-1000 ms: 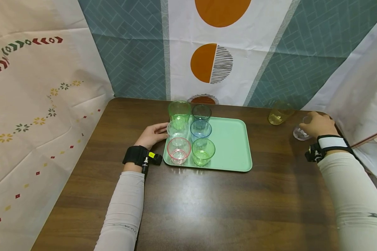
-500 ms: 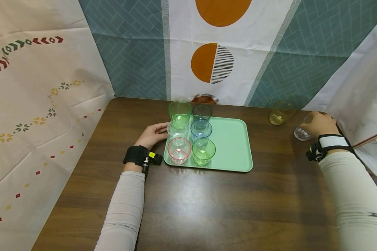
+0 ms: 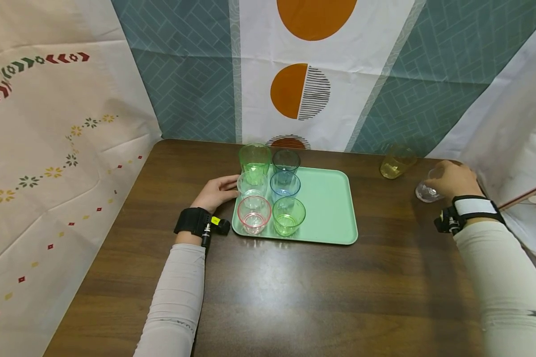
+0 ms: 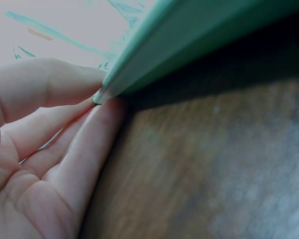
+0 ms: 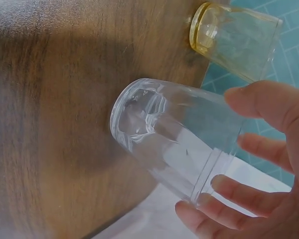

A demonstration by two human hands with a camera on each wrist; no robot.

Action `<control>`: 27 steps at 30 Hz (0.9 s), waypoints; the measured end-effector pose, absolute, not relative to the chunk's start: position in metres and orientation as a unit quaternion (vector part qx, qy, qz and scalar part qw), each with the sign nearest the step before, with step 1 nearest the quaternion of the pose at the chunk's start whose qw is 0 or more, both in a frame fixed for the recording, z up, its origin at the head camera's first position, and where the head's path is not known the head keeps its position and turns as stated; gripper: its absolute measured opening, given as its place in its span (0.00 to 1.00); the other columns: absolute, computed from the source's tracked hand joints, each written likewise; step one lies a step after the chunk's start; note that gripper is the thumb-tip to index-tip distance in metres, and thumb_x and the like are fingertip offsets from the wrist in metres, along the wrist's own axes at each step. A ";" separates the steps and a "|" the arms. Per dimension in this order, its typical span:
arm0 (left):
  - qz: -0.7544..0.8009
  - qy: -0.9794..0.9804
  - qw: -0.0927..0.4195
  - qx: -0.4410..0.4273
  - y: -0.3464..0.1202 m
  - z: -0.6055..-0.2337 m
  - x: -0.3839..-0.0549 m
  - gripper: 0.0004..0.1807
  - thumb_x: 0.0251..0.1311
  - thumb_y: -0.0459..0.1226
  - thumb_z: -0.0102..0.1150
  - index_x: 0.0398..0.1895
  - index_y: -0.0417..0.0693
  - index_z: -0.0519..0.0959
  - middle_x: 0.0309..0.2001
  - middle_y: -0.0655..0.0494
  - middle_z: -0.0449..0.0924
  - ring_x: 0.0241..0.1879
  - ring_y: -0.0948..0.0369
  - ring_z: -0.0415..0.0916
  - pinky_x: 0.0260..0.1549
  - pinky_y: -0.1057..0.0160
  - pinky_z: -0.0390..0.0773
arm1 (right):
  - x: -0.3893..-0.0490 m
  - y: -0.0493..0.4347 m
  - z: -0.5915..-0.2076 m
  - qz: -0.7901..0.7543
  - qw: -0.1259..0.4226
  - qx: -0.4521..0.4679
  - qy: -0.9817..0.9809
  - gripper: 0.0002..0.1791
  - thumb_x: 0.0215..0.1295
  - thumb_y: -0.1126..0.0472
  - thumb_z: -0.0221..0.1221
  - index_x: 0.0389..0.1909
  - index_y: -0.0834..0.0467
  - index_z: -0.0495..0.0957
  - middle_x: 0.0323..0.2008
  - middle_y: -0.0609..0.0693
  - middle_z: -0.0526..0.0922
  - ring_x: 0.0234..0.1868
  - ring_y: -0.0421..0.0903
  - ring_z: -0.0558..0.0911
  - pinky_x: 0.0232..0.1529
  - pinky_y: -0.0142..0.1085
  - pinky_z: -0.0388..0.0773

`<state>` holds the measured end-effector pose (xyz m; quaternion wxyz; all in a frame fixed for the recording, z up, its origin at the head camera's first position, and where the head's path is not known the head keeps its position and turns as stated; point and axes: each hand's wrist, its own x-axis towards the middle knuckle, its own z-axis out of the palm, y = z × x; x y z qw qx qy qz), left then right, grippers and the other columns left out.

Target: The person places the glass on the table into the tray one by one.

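Note:
A light green tray (image 3: 328,208) lies on the wooden table. At its left edge, my left hand (image 3: 215,193) pinches the rim, seen close up in the left wrist view, where fingers (image 4: 55,82) meet the tray edge (image 4: 139,55). Over at the far right, my right hand (image 3: 455,179) grips a clear drinking glass (image 5: 164,129) near its upper rim, with thumb and fingers around it. The glass stands upright, its base at the tabletop. A yellow glass (image 3: 395,166) stands beside it, to the left and slightly behind.
Several cups crowd the tray's left half: a tall green one (image 3: 255,156), dark grey (image 3: 287,161), clear (image 3: 252,184), blue (image 3: 285,186), pink-rimmed (image 3: 254,215) and short green (image 3: 288,218). Patterned cloth (image 3: 196,74) hangs behind the table.

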<state>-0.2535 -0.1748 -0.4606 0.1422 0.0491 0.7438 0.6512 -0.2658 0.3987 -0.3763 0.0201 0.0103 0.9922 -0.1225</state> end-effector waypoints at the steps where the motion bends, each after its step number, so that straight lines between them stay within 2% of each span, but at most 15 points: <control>1: 0.650 0.745 0.141 0.051 -0.175 -0.464 -0.255 0.30 0.60 0.27 0.59 0.67 0.38 0.66 0.65 0.39 0.69 0.63 0.52 0.68 0.60 0.53 0.73 | -0.265 0.398 -0.377 -0.124 0.016 0.005 0.992 0.31 0.59 0.54 0.60 0.51 0.76 0.67 0.45 0.80 0.72 0.52 0.80 0.58 0.51 0.73 0.53; 4: 0.645 0.750 0.138 0.054 -0.177 -0.472 -0.259 0.30 0.60 0.28 0.59 0.67 0.40 0.66 0.65 0.41 0.69 0.63 0.53 0.68 0.58 0.57 0.74 | -0.265 0.397 -0.377 -0.123 0.009 -0.003 0.992 0.30 0.58 0.55 0.61 0.51 0.76 0.68 0.44 0.80 0.74 0.51 0.79 0.59 0.50 0.72 0.53; 8: 0.646 0.750 0.133 0.055 -0.179 -0.480 -0.262 0.30 0.60 0.28 0.59 0.67 0.41 0.67 0.65 0.42 0.70 0.62 0.54 0.68 0.59 0.54 0.73 | -0.263 0.395 -0.378 -0.124 0.010 0.008 0.992 0.32 0.58 0.54 0.61 0.54 0.75 0.66 0.46 0.80 0.71 0.50 0.80 0.58 0.46 0.72 0.56; 11: 0.646 0.749 0.130 0.059 -0.179 -0.481 -0.263 0.30 0.60 0.28 0.60 0.67 0.41 0.67 0.65 0.42 0.70 0.62 0.54 0.69 0.59 0.52 0.73 | -0.260 0.394 -0.379 -0.129 0.010 0.021 0.991 0.34 0.58 0.52 0.62 0.55 0.74 0.65 0.47 0.80 0.69 0.48 0.82 0.57 0.43 0.72 0.58; 15: 0.644 0.752 0.123 0.068 -0.180 -0.482 -0.263 0.30 0.59 0.30 0.61 0.66 0.40 0.67 0.64 0.39 0.70 0.62 0.52 0.69 0.58 0.55 0.75 | -0.258 0.393 -0.382 -0.134 -0.004 0.027 0.991 0.35 0.58 0.51 0.64 0.55 0.74 0.66 0.45 0.78 0.70 0.48 0.81 0.58 0.41 0.71 0.59; 21: 0.647 0.749 0.129 0.063 -0.178 -0.474 -0.258 0.30 0.59 0.30 0.62 0.66 0.41 0.68 0.64 0.41 0.71 0.62 0.54 0.69 0.59 0.54 0.73 | -0.255 0.392 -0.388 -0.134 -0.038 0.033 0.990 0.37 0.54 0.49 0.67 0.53 0.73 0.67 0.43 0.78 0.70 0.48 0.80 0.59 0.40 0.70 0.59; 27: 0.653 0.742 0.140 0.056 -0.176 -0.459 -0.251 0.29 0.60 0.27 0.59 0.66 0.36 0.66 0.64 0.38 0.69 0.63 0.50 0.67 0.61 0.50 0.71 | -0.254 0.390 -0.392 -0.131 -0.058 0.028 0.989 0.36 0.53 0.49 0.68 0.52 0.72 0.67 0.43 0.80 0.68 0.49 0.80 0.58 0.42 0.70 0.56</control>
